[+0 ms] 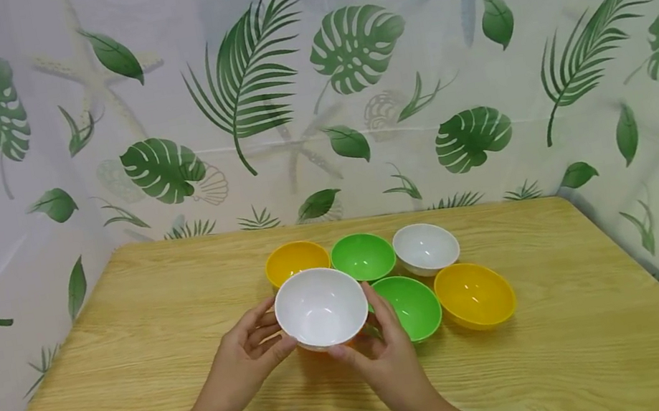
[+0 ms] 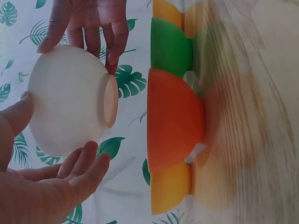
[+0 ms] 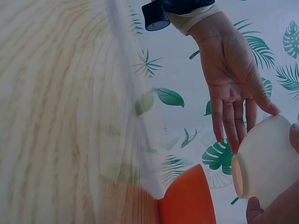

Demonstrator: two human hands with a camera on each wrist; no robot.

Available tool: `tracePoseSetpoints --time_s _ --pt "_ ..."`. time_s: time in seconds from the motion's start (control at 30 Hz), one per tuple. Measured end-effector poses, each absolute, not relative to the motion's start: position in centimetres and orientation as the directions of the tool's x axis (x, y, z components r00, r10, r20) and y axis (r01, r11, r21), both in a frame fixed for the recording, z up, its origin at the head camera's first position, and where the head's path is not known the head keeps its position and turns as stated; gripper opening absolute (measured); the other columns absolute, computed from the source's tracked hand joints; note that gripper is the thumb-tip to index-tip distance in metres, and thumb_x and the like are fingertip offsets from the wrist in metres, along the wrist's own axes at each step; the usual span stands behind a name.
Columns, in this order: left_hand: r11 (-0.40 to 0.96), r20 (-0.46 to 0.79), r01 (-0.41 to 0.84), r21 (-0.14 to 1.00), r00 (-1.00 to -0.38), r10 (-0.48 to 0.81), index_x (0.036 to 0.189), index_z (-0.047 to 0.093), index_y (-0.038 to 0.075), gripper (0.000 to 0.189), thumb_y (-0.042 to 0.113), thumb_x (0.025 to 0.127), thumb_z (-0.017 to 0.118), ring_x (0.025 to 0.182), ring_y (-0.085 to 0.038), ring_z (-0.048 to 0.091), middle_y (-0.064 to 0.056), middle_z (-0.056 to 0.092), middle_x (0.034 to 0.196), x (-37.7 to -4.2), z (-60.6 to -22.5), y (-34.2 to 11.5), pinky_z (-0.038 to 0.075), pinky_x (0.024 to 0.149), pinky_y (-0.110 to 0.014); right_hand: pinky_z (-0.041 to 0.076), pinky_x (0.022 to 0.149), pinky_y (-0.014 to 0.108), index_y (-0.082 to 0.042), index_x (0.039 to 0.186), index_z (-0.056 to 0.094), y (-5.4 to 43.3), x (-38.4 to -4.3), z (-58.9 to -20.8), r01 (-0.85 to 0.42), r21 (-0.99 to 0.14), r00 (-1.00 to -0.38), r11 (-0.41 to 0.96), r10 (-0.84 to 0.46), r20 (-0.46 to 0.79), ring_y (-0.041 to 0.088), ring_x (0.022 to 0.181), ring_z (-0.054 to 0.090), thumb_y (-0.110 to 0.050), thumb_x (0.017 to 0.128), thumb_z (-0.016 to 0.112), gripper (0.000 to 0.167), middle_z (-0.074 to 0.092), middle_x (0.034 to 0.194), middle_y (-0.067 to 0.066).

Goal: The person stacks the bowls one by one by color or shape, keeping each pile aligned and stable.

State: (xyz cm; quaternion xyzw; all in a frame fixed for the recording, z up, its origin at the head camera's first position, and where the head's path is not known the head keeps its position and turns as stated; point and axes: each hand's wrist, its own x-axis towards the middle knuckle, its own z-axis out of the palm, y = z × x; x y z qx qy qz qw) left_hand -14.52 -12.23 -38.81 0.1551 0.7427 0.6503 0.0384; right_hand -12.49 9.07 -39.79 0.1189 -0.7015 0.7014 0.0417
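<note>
A white bowl is held in the air between both hands, its open side up. My left hand grips its left side, the thumb near the front rim and the fingers spread along the wall. From the right, my right hand holds it the same way. Both wrist views show its foot ring apart from the table. Below it stands an orange bowl, mostly hidden in the head view. Close to the right hand is a green bowl, and a yellow bowl stands beside that.
Behind, a row holds another yellow bowl, a second green bowl and a second white bowl. All stand upright on the wood-grain table. A leaf-print cloth hangs at the back and sides.
</note>
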Motion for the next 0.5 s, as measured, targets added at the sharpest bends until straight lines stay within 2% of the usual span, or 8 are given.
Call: tracePoseSetpoints --time_s 0.2,0.37,0.5 --pt "0.094 0.174 0.214 0.972 -0.931 0.32 0.142 0.041 0.0 0.06 0.016 0.09 0.067 0.127 -0.034 0.045 -0.019 0.043 0.139 -14.5 -38.9 -11.8 0.046 0.1 -0.033 0.05 0.094 0.03 -0.008 0.151 0.021 10.0 -12.3 -39.7 -0.169 -0.984 -0.977 -0.058 -0.123 0.175 0.037 0.123 0.049 -0.008 0.082 0.076 0.088 0.025 0.151 0.014" --pt "0.062 0.191 0.228 0.972 -0.913 0.36 0.139 0.041 -0.003 0.056 0.014 0.091 0.065 0.135 -0.036 0.038 -0.02 0.04 0.145 -14.4 -39.1 -11.3 0.044 0.103 -0.036 0.051 0.093 0.028 -0.011 0.149 0.026 11.0 -12.2 -39.8 -0.141 -0.99 -0.983 -0.031 -0.118 0.144 0.034 0.123 0.048 -0.004 0.08 0.077 0.087 0.026 0.15 0.01" --pt "0.053 0.174 0.209 0.977 -0.911 0.373 0.141 0.04 -0.001 0.058 0.016 0.091 0.065 0.132 -0.036 0.042 -0.02 0.041 0.145 -14.2 -39.1 -10.7 0.046 0.1 -0.034 0.054 0.085 0.028 -0.012 0.147 0.031 12.0 -12.2 -39.6 -0.106 -0.994 -0.988 0.005 -0.112 0.105 0.032 0.114 0.053 -0.004 0.077 0.079 0.085 0.031 0.147 0.009"
